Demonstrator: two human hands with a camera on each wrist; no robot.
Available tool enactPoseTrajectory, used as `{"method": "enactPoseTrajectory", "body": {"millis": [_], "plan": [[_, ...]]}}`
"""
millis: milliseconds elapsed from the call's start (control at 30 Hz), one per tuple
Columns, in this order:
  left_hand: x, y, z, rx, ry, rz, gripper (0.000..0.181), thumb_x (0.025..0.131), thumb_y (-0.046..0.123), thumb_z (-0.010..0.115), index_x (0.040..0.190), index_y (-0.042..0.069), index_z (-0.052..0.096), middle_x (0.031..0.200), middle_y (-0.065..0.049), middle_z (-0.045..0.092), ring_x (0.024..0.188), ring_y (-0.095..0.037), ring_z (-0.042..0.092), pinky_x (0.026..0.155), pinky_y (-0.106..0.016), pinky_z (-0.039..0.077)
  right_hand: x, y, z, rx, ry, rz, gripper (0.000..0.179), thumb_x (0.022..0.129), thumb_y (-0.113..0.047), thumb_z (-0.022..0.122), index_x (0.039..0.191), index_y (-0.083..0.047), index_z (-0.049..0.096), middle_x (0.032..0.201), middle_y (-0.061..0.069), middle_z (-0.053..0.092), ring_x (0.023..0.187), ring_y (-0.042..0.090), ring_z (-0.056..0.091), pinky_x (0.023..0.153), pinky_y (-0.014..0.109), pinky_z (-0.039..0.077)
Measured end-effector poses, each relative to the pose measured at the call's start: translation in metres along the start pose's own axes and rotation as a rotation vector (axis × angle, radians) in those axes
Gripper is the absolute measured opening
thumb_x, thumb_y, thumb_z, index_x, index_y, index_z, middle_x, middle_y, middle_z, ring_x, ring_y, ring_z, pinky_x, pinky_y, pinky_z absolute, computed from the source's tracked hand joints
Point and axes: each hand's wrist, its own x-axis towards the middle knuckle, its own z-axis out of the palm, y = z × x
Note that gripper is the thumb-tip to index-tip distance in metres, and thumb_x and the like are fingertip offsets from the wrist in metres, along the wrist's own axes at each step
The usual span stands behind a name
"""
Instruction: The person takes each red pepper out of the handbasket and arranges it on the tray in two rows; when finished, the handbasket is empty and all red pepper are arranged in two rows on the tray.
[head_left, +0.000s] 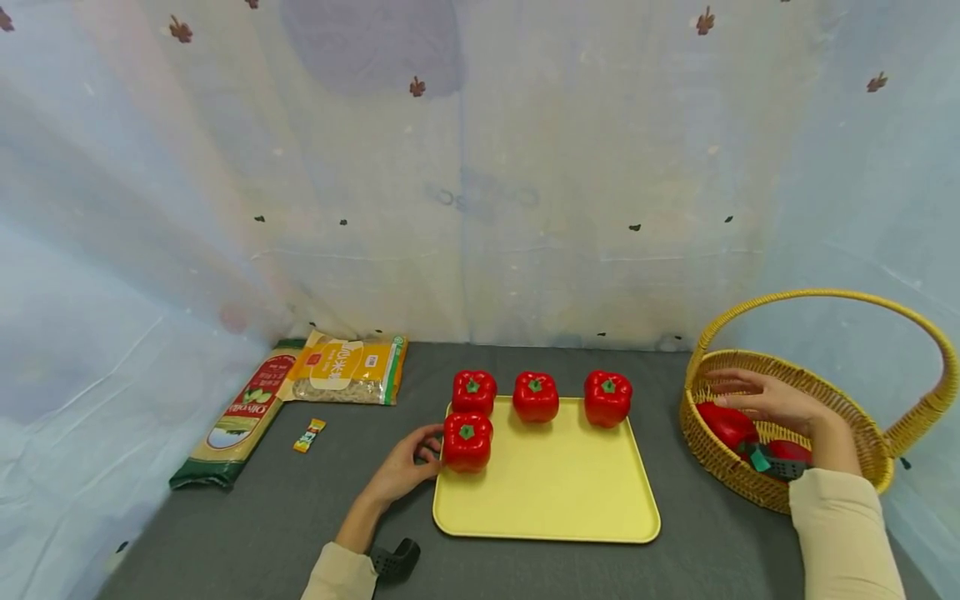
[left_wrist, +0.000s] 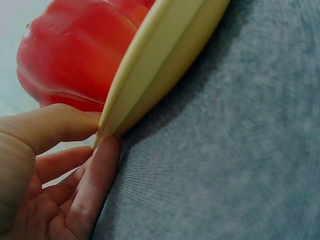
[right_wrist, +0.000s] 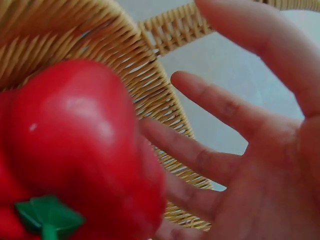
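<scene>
My left hand [head_left: 405,468] is at the left edge of the yellow tray [head_left: 570,492]. In the left wrist view its thumb and a finger pinch the tray's rim [left_wrist: 142,85], beside a red bell pepper [head_left: 467,443]. Three more red bell peppers stand along the tray's back edge, one at the left [head_left: 474,392], one mid-way [head_left: 536,397] and one at the right [head_left: 607,398]. Over the wicker basket [head_left: 708,454], my right hand [head_left: 783,406] has its fingers spread, next to a red bell pepper [right_wrist: 85,130] with a green stem. Another red pepper [head_left: 791,451] lies partly hidden under the wrist.
The basket's tall handle [head_left: 825,293] arches over it. A yellow grain bag [head_left: 345,367] overlaps a long green and red package [head_left: 247,408] at the back left. A small green and yellow packet [head_left: 309,435] lies nearby. A pale curtain hangs behind the grey tabletop.
</scene>
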Motion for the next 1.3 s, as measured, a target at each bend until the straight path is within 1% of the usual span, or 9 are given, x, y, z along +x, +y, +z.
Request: {"method": "enactPoseTrajectory", "body": {"millis": [67, 167, 267, 333, 567, 767, 1033, 1233, 1300], "plan": [[-0.001, 0.002, 0.0, 0.002, -0.006, -0.003, 0.055, 0.082, 0.0, 0.065, 0.133, -0.003, 0.043, 0.103, -0.016, 0.053, 0.079, -0.016, 0.054, 0.064, -0.026, 0.05, 0.0, 0.004, 0.001, 0.003, -0.009, 0.039, 0.062, 0.094, -0.024, 0.054, 0.145, -0.003, 0.025, 0.143, 0.03, 0.029, 0.12, 0.022, 0.047, 0.09, 0.053, 0.042], [-0.005, 0.017, -0.001, 0.001, -0.023, -0.002, 0.055, 0.082, -0.003, 0.063, 0.132, -0.008, 0.041, 0.103, -0.021, 0.052, 0.08, -0.019, 0.054, 0.064, -0.026, 0.05, 0.0, 0.008, 0.003, -0.009, -0.035, 0.088, 0.066, 0.092, -0.027, 0.055, 0.145, -0.002, 0.023, 0.141, 0.032, 0.029, 0.123, 0.042, 0.04, 0.087, 0.053, 0.043], [-0.008, 0.025, -0.002, -0.005, -0.031, 0.006, 0.054, 0.082, -0.004, 0.062, 0.132, -0.011, 0.04, 0.103, -0.022, 0.051, 0.08, -0.021, 0.053, 0.064, -0.027, 0.049, 0.0, 0.008, 0.004, -0.019, -0.071, 0.129, 0.07, 0.092, -0.029, 0.055, 0.146, -0.002, 0.02, 0.14, 0.034, 0.027, 0.123, 0.047, 0.036, 0.087, 0.054, 0.043], [-0.007, 0.022, -0.002, -0.005, -0.025, 0.005, 0.054, 0.082, -0.005, 0.062, 0.132, -0.01, 0.041, 0.102, -0.022, 0.052, 0.079, -0.02, 0.054, 0.063, -0.027, 0.049, 0.001, 0.007, 0.004, -0.019, -0.094, 0.144, 0.073, 0.091, -0.031, 0.055, 0.147, -0.003, 0.017, 0.14, 0.035, 0.024, 0.124, 0.049, 0.033, 0.088, 0.057, 0.041], [-0.001, 0.004, -0.002, -0.001, -0.006, -0.008, 0.056, 0.083, 0.0, 0.064, 0.134, -0.003, 0.042, 0.103, -0.017, 0.053, 0.079, -0.016, 0.053, 0.063, -0.026, 0.049, 0.003, 0.009, 0.004, 0.01, -0.121, 0.161, 0.075, 0.091, -0.029, 0.056, 0.147, -0.003, 0.015, 0.14, 0.033, 0.025, 0.122, 0.043, 0.036, 0.09, 0.056, 0.04], [-0.001, 0.003, -0.001, -0.013, -0.006, -0.003, 0.056, 0.082, 0.002, 0.066, 0.133, -0.002, 0.044, 0.102, -0.016, 0.053, 0.079, -0.016, 0.054, 0.063, -0.026, 0.049, 0.003, 0.012, 0.007, -0.048, -0.122, 0.168, 0.073, 0.09, -0.028, 0.058, 0.143, 0.005, 0.021, 0.14, 0.034, 0.022, 0.12, 0.043, 0.038, 0.089, 0.052, 0.043], [-0.001, 0.005, 0.0, -0.001, -0.001, -0.006, 0.055, 0.082, 0.002, 0.066, 0.133, -0.002, 0.044, 0.102, -0.016, 0.053, 0.079, -0.016, 0.053, 0.064, -0.026, 0.049, 0.005, 0.012, 0.01, -0.122, -0.101, 0.204, 0.078, 0.087, -0.031, 0.063, 0.141, 0.009, 0.024, 0.139, 0.039, 0.017, 0.123, 0.053, 0.027, 0.089, 0.055, 0.04], [0.0, 0.003, 0.001, 0.018, 0.013, -0.033, 0.056, 0.08, 0.002, 0.067, 0.132, 0.0, 0.046, 0.102, -0.013, 0.054, 0.081, -0.017, 0.053, 0.065, -0.025, 0.047, 0.003, 0.008, 0.01, -0.072, -0.09, 0.257, 0.084, 0.088, -0.034, 0.06, 0.143, 0.009, 0.013, 0.128, 0.029, 0.039, 0.108, 0.036, 0.048, 0.082, 0.043, 0.046], [0.0, 0.002, 0.001, 0.029, 0.02, -0.041, 0.056, 0.08, 0.002, 0.068, 0.132, 0.001, 0.046, 0.101, -0.012, 0.054, 0.081, -0.017, 0.053, 0.066, -0.025, 0.047, 0.002, 0.006, 0.01, -0.042, -0.075, 0.265, 0.085, 0.088, -0.034, 0.059, 0.144, 0.008, 0.01, 0.125, 0.026, 0.041, 0.104, 0.032, 0.05, 0.079, 0.041, 0.047]]}}
